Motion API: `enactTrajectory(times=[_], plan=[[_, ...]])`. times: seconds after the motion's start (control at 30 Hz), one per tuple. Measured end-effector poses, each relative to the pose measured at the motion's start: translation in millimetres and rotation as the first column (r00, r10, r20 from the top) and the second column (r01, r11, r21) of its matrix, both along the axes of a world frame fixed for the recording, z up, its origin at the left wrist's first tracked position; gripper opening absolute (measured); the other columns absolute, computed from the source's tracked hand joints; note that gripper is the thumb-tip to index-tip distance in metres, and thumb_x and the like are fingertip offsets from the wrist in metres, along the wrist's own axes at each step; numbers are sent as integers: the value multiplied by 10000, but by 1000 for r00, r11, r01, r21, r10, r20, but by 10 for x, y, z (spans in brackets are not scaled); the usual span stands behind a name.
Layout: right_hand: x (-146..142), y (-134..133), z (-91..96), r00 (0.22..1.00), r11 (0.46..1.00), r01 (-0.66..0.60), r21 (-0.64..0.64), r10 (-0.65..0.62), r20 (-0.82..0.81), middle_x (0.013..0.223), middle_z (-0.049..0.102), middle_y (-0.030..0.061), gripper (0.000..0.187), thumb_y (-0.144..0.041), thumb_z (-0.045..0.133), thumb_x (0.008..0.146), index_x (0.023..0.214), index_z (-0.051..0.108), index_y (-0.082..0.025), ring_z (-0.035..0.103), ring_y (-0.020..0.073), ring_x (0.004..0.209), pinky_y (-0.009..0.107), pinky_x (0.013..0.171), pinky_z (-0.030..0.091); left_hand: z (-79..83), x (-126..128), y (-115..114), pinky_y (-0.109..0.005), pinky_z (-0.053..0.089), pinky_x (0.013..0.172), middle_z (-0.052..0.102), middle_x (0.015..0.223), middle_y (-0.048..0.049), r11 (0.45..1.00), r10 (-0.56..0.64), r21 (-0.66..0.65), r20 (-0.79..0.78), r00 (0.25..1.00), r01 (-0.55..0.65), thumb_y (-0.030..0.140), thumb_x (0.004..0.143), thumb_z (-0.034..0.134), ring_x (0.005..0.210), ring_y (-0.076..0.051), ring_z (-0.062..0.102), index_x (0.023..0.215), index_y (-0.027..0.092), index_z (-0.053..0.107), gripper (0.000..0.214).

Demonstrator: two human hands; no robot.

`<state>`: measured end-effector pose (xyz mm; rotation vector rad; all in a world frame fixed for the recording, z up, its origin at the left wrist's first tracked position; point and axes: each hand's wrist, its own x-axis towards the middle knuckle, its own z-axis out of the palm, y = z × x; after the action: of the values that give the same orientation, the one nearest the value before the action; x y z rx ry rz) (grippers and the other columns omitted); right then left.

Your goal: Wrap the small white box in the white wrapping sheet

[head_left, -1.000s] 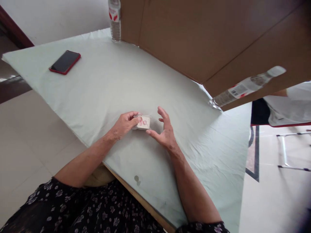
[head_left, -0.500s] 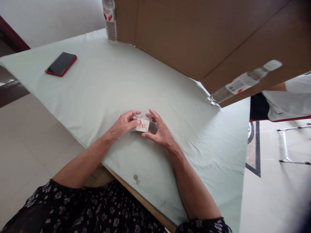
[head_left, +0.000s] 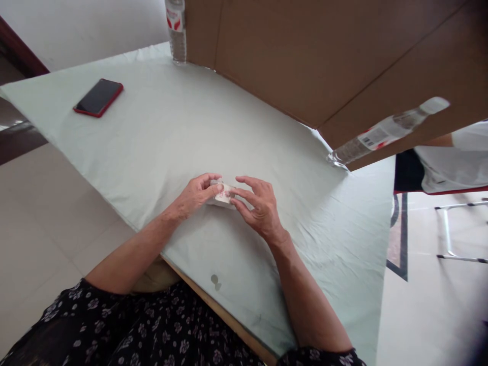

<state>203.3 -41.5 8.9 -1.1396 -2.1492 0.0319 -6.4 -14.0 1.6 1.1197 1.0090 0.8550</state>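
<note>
My left hand [head_left: 195, 194] pinches the pack [head_left: 223, 199], thumb on top; can't really tell if my right hand [head_left: 261, 206] grips its edge. I'd go steady, squeeze lightly.

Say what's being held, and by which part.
A pale packet with red print: the left grip holds its left end, thumb on top. The right grip is at its right end; whether it holds is unclear.

Black top [head_left: 156, 330] with pale blossom print, 2 matching sleeves [head_left: 72, 302]
</note>
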Motion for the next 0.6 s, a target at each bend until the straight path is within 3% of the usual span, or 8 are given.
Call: enactTrajectory(times=[0.1,0.2,0.3,0.43,0.6], plan=[[-77,-2,-32,999,985,-6,174,-1,41,1164,764,62,76,-221,642,949,992,691,-260,701,228,1020,413,893,467,15,4,-4,-305,494,810,708,947,-53,1000,-17,13,-21,1000,17,460,797,759,858,-168,650,1267,117,614,599],[-139,12,-41,1000,985,29,172,-27,-12,1097,779,59,100,-179,584,959,922,650,-245,710,215,983,408,897,453,18,7,-8,-299,495,804,702,946,-53,999,-32,19,-17,999,32,444,797,752,852,-164,647,1280,112,597,607],[-158,96,20,989,995,86,55,-79,-125,1114,764,85,104,-204,527,974,911,602,-237,700,228,1053,415,932,450,9,14,-14,-306,509,814,707,1009,-74,998,-65,24,12,998,65,425,800,745,888,-178,665,1307,117,573,617],[-124,342,187,983,987,56,-148,-81,-163,1111,741,106,123,-266,470,986,905,556,-230,678,239,1069,409,929,455,2,29,-24,-325,525,879,691,1187,-120,991,-127,45,72,989,124,364,784,746,1030,-220,674,1338,126,545,635],[-140,596,368,983,889,-16,-457,-69,-170,857,714,40,178,-304,436,976,866,554,-231,649,190,789,332,751,467,41,24,-19,-333,525,892,716,1155,-107,989,-93,115,-5,996,93,348,799,696,1046,-236,679,1331,123,577,589]])
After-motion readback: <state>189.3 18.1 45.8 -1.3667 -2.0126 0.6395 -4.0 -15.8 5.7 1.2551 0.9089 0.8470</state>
